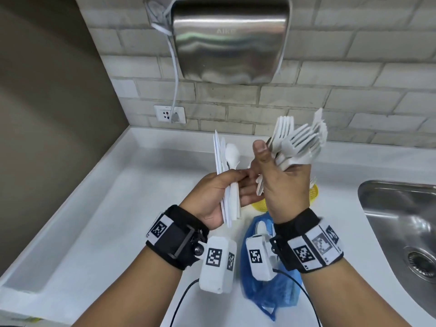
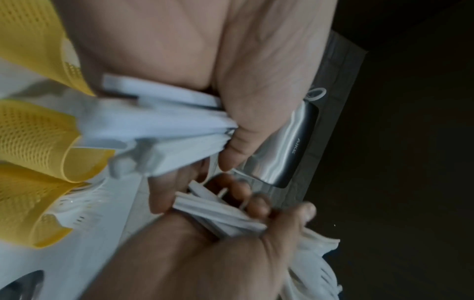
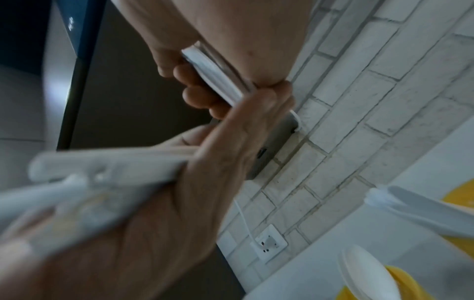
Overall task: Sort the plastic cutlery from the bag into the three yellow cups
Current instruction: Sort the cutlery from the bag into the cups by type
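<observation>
In the head view my left hand point(image 1: 245, 184) grips a bundle of white knives with one spoon point(image 1: 227, 171), held upright above the counter. My right hand point(image 1: 276, 164) grips a fanned bunch of white forks point(image 1: 297, 145), and its thumb presses them from the front. Both hands meet just above the yellow mesh cups point(image 1: 258, 205), which they largely hide. In the left wrist view three yellow cups point(image 2: 30, 134) stand side by side at the left. The blue bag point(image 1: 266, 291) lies on the counter under my wrists with a spoon showing in its mouth.
A steel sink point(image 1: 401, 223) is set into the white counter point(image 1: 118, 220) at the right. On the tiled wall hang a steel hand dryer point(image 1: 231, 36) and a socket point(image 1: 169, 114) with its cord. A raised white ledge runs along the counter's left.
</observation>
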The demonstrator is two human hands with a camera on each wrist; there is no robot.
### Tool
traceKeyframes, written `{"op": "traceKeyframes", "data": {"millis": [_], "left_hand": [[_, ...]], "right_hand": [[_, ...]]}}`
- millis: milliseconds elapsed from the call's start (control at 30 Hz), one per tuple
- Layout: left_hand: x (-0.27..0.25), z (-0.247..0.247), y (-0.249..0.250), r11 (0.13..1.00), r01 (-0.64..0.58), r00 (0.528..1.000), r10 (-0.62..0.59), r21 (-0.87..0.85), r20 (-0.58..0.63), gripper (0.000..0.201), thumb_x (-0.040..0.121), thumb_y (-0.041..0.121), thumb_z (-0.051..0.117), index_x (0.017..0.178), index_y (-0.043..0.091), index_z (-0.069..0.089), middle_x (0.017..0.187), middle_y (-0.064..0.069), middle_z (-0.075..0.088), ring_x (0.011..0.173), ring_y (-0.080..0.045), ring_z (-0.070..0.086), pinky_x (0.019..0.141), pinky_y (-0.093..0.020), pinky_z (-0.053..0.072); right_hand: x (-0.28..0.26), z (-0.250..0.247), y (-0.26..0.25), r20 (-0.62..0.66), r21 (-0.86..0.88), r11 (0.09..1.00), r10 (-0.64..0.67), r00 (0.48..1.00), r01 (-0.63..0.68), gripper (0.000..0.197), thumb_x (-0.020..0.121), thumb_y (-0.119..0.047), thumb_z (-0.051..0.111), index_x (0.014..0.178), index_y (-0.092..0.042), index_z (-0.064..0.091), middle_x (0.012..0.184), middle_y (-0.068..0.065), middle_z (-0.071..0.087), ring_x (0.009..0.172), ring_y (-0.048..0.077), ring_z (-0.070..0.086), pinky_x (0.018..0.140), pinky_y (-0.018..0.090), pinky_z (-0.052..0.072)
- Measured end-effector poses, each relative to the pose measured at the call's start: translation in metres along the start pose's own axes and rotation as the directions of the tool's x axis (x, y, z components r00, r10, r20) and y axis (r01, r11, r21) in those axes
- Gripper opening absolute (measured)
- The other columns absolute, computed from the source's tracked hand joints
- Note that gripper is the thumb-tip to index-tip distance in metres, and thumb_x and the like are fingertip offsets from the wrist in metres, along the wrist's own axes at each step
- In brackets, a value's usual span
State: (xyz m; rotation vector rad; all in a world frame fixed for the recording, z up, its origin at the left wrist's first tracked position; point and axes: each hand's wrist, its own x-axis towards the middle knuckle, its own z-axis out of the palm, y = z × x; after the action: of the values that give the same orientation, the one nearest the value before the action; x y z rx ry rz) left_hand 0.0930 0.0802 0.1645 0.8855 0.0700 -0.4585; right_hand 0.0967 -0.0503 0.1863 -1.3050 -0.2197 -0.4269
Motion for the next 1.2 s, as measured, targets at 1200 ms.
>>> {"op": "traceKeyframes", "data": {"millis": [1200], "left_hand": [[-0.005, -0.027, -0.005, -0.196, -0.369, 0.532, 0.757, 0.909, 0.379, 0.051, 0.079, 0.000, 0.070, 0.119, 0.034, 0.067, 0.083, 0.010, 0.062, 0.075, -0.016, 0.058, 0.067, -0.030, 0.049]], "right_hand": [[0.008, -0.028, -0.020, 0.271, 0.103, 0.975, 0.164, 0.948, -0.198, 0.019, 0.095, -0.020, 0.066, 0.081, -0.009, 0.059, 0.045, 0.000, 0.030, 0.036, 0.020, 0.018, 0.040, 0.022, 0.030]]}}
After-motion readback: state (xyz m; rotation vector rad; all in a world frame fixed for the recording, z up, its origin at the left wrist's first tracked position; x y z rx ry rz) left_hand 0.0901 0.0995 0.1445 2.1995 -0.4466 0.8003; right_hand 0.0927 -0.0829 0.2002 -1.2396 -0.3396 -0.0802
